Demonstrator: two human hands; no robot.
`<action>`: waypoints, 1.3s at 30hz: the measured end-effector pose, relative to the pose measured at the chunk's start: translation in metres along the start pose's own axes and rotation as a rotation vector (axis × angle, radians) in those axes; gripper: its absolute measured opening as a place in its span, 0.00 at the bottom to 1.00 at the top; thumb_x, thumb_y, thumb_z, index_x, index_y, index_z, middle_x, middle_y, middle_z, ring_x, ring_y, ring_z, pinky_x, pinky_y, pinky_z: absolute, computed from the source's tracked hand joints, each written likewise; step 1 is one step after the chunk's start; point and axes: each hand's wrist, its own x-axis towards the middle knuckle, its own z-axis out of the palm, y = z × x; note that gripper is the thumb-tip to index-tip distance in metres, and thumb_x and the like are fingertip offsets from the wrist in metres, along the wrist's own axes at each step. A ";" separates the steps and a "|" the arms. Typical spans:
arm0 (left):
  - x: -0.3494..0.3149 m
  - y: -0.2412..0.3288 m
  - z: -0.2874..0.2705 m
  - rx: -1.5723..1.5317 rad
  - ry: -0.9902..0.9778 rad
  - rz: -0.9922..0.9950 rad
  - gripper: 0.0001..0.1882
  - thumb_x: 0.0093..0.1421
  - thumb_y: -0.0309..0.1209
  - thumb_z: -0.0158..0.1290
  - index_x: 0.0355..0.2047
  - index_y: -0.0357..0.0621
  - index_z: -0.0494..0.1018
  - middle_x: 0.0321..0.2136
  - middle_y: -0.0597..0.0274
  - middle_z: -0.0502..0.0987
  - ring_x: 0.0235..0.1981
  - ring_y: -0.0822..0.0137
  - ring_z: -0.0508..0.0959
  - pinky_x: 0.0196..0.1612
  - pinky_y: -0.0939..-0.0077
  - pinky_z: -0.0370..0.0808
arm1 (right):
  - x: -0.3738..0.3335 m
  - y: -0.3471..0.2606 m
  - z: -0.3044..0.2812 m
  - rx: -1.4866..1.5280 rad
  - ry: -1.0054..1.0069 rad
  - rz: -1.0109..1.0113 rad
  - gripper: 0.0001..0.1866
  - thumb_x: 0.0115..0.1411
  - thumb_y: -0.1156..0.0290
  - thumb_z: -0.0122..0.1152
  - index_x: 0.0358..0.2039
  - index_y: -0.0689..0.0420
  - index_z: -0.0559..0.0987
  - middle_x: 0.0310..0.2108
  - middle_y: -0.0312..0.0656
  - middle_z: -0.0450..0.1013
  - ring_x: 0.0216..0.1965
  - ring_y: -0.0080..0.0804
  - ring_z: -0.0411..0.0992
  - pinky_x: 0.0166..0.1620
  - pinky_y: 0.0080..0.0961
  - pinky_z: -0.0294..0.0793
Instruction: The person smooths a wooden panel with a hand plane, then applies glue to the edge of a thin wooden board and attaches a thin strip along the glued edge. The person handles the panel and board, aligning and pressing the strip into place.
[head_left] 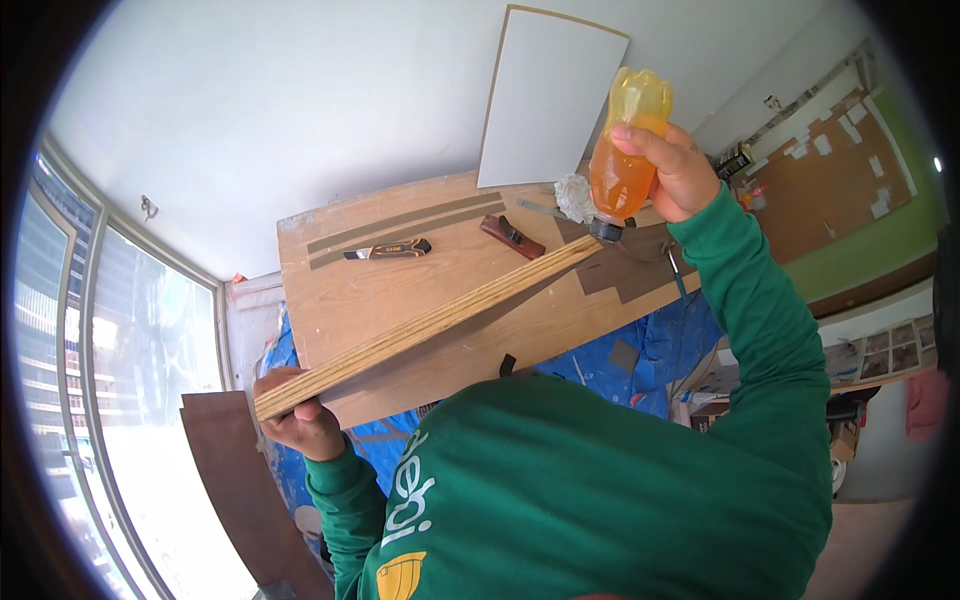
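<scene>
My left hand (312, 432) grips the near left end of a plywood board (430, 326), with the thumb below and the fingers behind. The board stands on edge, its layered edge facing up, and runs diagonally across the worktable (350, 290). My right hand (686, 178) is wrapped round a clear plastic bottle (624, 182) of amber liquid, probably glue. Its base is up, and its dark cap (606, 230) points down at the board's far right end. Whether the cap touches the edge, I cannot tell.
Behind the board lie a utility knife (388, 250), a small dark-red hand plane (512, 237), long thin strips (400, 226) and a white crumpled wad (574, 197). Brown sheet pieces (622, 275) lie at right. A white panel (550, 95) leans on the wall; a blue tarp (590, 355) hangs below.
</scene>
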 end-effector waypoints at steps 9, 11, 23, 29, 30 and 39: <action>-0.001 0.001 0.000 0.008 0.002 0.003 0.40 0.52 0.71 0.59 0.29 0.38 0.72 0.25 0.61 0.74 0.25 0.71 0.72 0.30 0.76 0.66 | -0.004 -0.002 0.009 -0.082 -0.045 -0.056 0.14 0.62 0.61 0.68 0.40 0.57 0.78 0.33 0.35 0.75 0.34 0.25 0.74 0.39 0.27 0.75; -0.002 0.000 0.001 -0.007 0.008 -0.009 0.40 0.52 0.71 0.59 0.29 0.38 0.71 0.24 0.61 0.74 0.25 0.70 0.72 0.30 0.76 0.67 | -0.008 -0.009 0.014 -0.183 -0.055 -0.085 0.15 0.62 0.61 0.68 0.41 0.58 0.78 0.34 0.36 0.75 0.36 0.25 0.74 0.42 0.27 0.75; -0.001 0.001 -0.001 -0.031 -0.024 -0.020 0.39 0.53 0.69 0.61 0.30 0.39 0.71 0.23 0.61 0.74 0.25 0.70 0.72 0.30 0.76 0.67 | -0.006 -0.017 0.015 -0.493 0.010 -0.212 0.17 0.61 0.62 0.70 0.44 0.59 0.79 0.37 0.36 0.77 0.39 0.26 0.74 0.45 0.28 0.75; 0.001 -0.003 0.001 -0.047 -0.029 -0.009 0.38 0.53 0.68 0.61 0.30 0.39 0.71 0.23 0.62 0.73 0.25 0.69 0.72 0.30 0.75 0.66 | -0.014 -0.009 0.020 -0.371 -0.063 -0.315 0.14 0.61 0.62 0.70 0.38 0.58 0.79 0.33 0.35 0.76 0.36 0.25 0.73 0.43 0.27 0.74; 0.001 -0.002 0.001 -0.039 -0.028 -0.007 0.38 0.53 0.68 0.61 0.30 0.39 0.71 0.23 0.62 0.73 0.25 0.69 0.72 0.30 0.75 0.66 | -0.010 -0.006 0.022 -0.378 -0.034 -0.290 0.14 0.61 0.62 0.69 0.38 0.58 0.79 0.33 0.35 0.76 0.36 0.25 0.73 0.43 0.27 0.74; 0.000 -0.002 0.001 -0.036 -0.014 -0.011 0.39 0.53 0.69 0.60 0.29 0.39 0.71 0.24 0.62 0.73 0.25 0.70 0.72 0.29 0.75 0.66 | -0.008 -0.018 0.017 -0.323 -0.140 -0.231 0.16 0.61 0.61 0.70 0.42 0.58 0.78 0.36 0.36 0.76 0.37 0.25 0.73 0.42 0.26 0.74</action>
